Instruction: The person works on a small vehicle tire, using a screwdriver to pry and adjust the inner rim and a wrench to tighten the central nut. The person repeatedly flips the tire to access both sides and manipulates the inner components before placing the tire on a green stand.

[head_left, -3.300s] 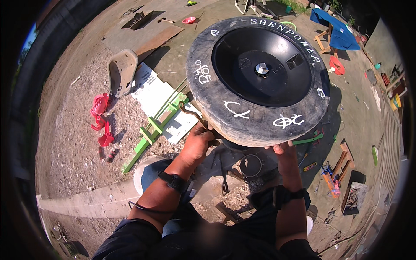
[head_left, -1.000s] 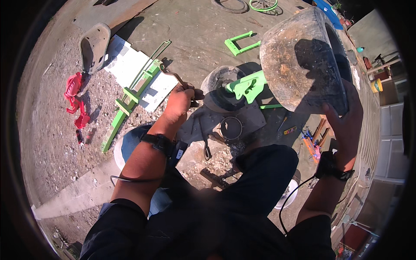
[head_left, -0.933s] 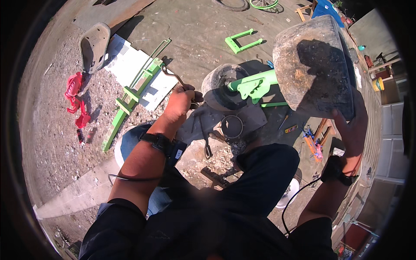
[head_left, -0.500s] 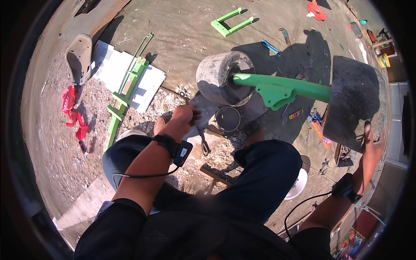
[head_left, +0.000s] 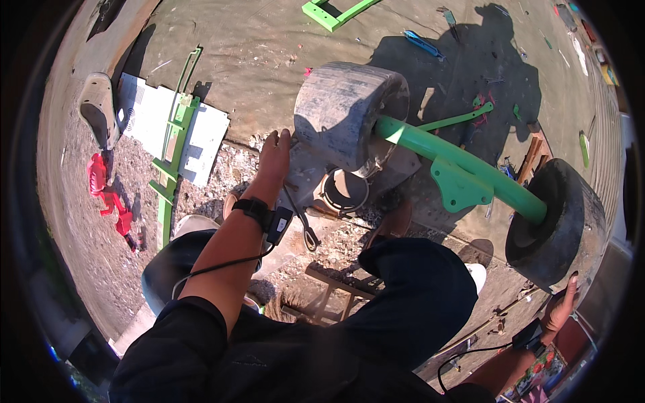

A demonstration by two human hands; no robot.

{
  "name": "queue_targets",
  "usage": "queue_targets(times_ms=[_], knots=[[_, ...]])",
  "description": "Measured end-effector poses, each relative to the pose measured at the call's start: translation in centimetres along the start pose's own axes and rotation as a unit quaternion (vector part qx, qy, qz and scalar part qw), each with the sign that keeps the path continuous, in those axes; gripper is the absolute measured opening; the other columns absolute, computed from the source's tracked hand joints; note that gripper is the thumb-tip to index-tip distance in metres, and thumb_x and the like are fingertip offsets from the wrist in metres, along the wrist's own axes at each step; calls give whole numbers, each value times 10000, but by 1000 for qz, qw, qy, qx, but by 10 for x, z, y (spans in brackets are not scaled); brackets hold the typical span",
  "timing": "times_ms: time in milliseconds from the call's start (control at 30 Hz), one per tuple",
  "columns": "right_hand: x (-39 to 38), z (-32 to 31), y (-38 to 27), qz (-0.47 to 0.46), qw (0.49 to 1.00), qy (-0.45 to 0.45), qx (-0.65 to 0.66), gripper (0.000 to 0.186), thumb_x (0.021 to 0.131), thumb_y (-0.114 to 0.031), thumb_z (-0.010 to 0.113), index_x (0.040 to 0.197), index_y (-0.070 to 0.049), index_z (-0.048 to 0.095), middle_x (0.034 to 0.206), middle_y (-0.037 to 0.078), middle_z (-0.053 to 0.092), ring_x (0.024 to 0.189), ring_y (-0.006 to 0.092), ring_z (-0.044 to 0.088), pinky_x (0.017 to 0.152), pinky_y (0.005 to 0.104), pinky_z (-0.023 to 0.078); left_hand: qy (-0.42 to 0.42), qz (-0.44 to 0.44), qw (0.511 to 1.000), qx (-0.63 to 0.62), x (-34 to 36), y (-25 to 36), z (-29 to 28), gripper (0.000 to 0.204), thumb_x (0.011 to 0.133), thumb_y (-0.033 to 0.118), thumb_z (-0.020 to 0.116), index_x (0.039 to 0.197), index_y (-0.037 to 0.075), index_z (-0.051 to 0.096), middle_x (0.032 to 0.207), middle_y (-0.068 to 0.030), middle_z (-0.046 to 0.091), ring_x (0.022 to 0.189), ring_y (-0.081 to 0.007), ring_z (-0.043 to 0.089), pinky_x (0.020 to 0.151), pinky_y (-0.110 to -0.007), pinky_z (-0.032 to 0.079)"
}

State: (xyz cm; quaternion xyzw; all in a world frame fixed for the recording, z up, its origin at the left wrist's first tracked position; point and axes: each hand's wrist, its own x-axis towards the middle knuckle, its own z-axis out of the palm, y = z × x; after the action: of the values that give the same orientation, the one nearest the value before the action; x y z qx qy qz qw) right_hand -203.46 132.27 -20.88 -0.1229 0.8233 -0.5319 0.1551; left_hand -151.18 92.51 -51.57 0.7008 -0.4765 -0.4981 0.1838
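Note:
A green axle tube (head_left: 504, 186) with a bracket (head_left: 455, 186) runs between two dirty black wheels. The left wheel (head_left: 329, 101) rests near a grey plate; the right wheel (head_left: 574, 232) is tilted at the right. My left hand (head_left: 274, 161) is beside the left wheel, fingers raised and slightly apart, with nothing visible in them. My right hand (head_left: 561, 305) grips the bottom of the right wheel, thumb showing, other fingers mostly hidden. Below the left wheel are a metal ring (head_left: 344, 193) and a dark looped tool (head_left: 309, 235).
A green frame bar (head_left: 168, 188) lies by a white sheet (head_left: 205, 141), a plastic seat (head_left: 91, 101) and red plastic parts (head_left: 101, 178). A green U-frame (head_left: 329, 17), blue tool (head_left: 420, 43) and wooden pieces (head_left: 527, 158) lie farther out; a wooden frame (head_left: 322, 302) is between my legs.
The upended axle has been lowered, the right wheel moving down and right. My left hand has moved up and its curled fingers have loosened; the wrench no longer shows in it.

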Motion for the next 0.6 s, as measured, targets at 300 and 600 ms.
queue_targets(times_ms=[300, 600], knots=[[9, 41, -1, 48, 999, 5, 20, 654, 967, -450, 610, 1423, -2, 472, 1431, 113, 508, 1281, 230, 486, 1088, 377, 371, -159, -51, 942, -292, 46, 74, 33, 785, 907, 605, 622, 1311, -65, 566, 1268, -154, 628, 1123, -242, 584, 984, -373, 446], [44, 169, 22, 33, 977, -128, 164, 585, 1027, -393, 518, 1476, -36, 408, 1485, 127, 466, 1357, 245, 450, 1141, 407, 350, 75, 142, 952, -259, 49, 168, -144, 733, 880, 516, 714, 1238, -113, 593, 1165, -152, 660, 1011, -208, 627, 894, -322, 502]])
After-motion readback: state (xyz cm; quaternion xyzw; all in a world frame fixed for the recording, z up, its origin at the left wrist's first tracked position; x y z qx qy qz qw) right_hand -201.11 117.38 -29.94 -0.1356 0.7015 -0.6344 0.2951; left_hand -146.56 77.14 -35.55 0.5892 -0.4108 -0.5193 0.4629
